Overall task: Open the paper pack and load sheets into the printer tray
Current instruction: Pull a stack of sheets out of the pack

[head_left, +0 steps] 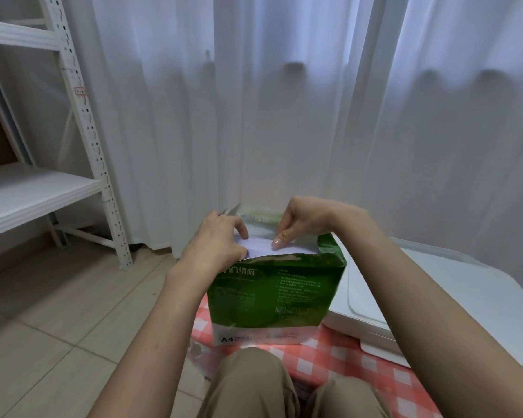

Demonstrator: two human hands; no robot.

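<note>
A green A4 paper pack (272,300) stands upright on a red-and-white checked cloth (344,360), its top torn open. White sheets (280,250) show at the opening. My left hand (215,242) pinches the left end of the sheets' top edge. My right hand (296,221) comes from above, fingertips on the sheets near the middle. A loose flap of wrapper (254,214) sticks up behind both hands. The white printer (435,297) sits to the right of the pack, lid shut; no tray is visible.
White metal shelving (82,140) stands at the left on the beige tiled floor (58,327). Sheer white curtains (284,116) hang straight ahead. My knees in tan trousers (254,384) are at the bottom, against the cloth.
</note>
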